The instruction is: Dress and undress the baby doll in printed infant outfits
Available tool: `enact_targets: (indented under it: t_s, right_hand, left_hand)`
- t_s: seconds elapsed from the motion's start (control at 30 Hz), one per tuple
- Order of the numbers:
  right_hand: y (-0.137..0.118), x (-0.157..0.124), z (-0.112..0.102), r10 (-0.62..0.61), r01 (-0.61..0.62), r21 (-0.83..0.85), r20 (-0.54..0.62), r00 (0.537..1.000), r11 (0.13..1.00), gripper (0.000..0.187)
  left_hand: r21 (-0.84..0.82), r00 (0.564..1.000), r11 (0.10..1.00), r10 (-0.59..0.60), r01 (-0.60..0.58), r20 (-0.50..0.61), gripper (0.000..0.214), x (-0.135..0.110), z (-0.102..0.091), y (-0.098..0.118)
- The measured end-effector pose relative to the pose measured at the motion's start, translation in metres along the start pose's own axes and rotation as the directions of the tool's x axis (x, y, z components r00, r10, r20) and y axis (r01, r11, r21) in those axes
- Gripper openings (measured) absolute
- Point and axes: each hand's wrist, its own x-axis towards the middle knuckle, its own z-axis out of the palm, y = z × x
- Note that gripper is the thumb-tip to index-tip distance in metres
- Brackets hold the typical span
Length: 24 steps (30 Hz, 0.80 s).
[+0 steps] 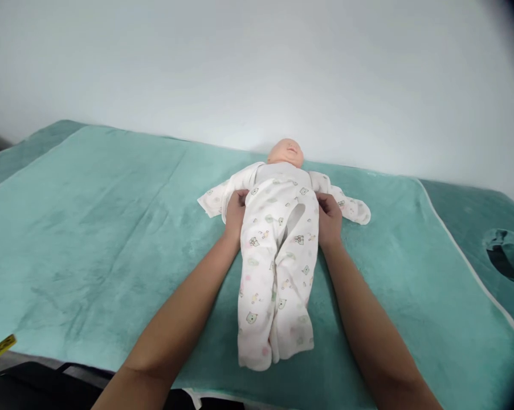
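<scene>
From afar, my left hand (235,210) and right hand (329,219), fingers grasping white animal-print cloth trousers (261,250), flank a pink doll (285,151).

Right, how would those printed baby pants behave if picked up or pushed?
Likely floppy: the printed baby pants look slack and rumpled toward the ends. Probably light: only cloth shows. Pushed, they may bunch rather than roll, since both legs lie side by side on the green cover.
</scene>
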Motion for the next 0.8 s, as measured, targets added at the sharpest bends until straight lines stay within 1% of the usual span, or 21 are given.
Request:
enact_targets:
  t_s: [0.07,0.13,0.2,0.3,0.4,0.43,0.5,0.57,0.6,0.67,0.73,0.8]
  right_hand:
    - [-0.004,-0.001,-0.001,-0.030,0.028,-0.051,-0.045,0.999,0.998,0.021]
    - [-0.008,-0.001,0.000,-0.038,0.034,-0.085,-0.046,0.998,0.996,0.023]
    - [-0.010,0.000,0.000,-0.049,0.046,-0.115,-0.018,0.999,0.992,0.025]
    - [-0.007,0.002,-0.003,-0.077,0.084,-0.133,0.056,0.995,0.988,0.027]
    - [-0.002,0.006,-0.008,-0.087,0.107,-0.183,0.112,0.990,0.977,0.025]
    - [-0.001,0.007,-0.009,-0.107,0.129,-0.224,0.106,0.989,0.966,0.022]
    - [0.001,0.008,-0.011,-0.206,0.219,-0.328,0.076,0.976,0.919,0.013]
    - [0.000,0.009,-0.011,-0.326,0.324,-0.413,0.068,0.943,0.851,0.007]
    - [0.000,0.009,-0.010,-0.356,0.354,-0.431,0.079,0.931,0.830,0.005]
    - [-0.001,0.008,-0.009,-0.334,0.349,-0.427,0.112,0.936,0.834,0.006]
    - [-0.001,0.008,-0.008,-0.267,0.295,-0.408,0.125,0.956,0.864,0.007]
    - [-0.001,0.007,-0.007,-0.232,0.257,-0.394,0.110,0.966,0.882,0.008]
  left_hand:
    - [0.021,0.999,0.999,0.035,-0.034,-0.026,0.025,0.000,0.000,0.001]
    - [0.032,0.998,0.998,0.054,-0.053,-0.045,0.022,0.001,-0.001,0.003]
    - [0.011,0.998,0.998,0.056,-0.056,-0.016,0.022,0.003,-0.003,0.005]
    - [-0.037,0.996,0.997,0.063,-0.061,0.066,0.025,0.008,-0.006,0.006]
    - [-0.023,0.993,0.996,0.086,-0.084,0.082,0.030,0.008,-0.007,0.008]
    - [-0.014,0.991,0.995,0.096,-0.095,0.089,0.032,0.008,-0.007,0.008]
    - [-0.009,0.987,0.993,0.118,-0.118,0.110,0.031,0.007,-0.006,0.007]
    - [-0.009,0.982,0.990,0.142,-0.142,0.127,0.029,0.006,-0.005,0.006]
    - [0.001,0.979,0.988,0.154,-0.156,0.130,0.026,0.006,-0.005,0.005]
    - [0.048,0.975,0.980,0.187,-0.193,0.122,0.019,0.007,-0.006,0.005]
    - [0.116,0.969,0.964,0.227,-0.238,0.098,0.014,0.009,-0.007,0.005]
    - [0.174,0.966,0.950,0.254,-0.259,0.054,0.013,0.012,-0.008,0.005]
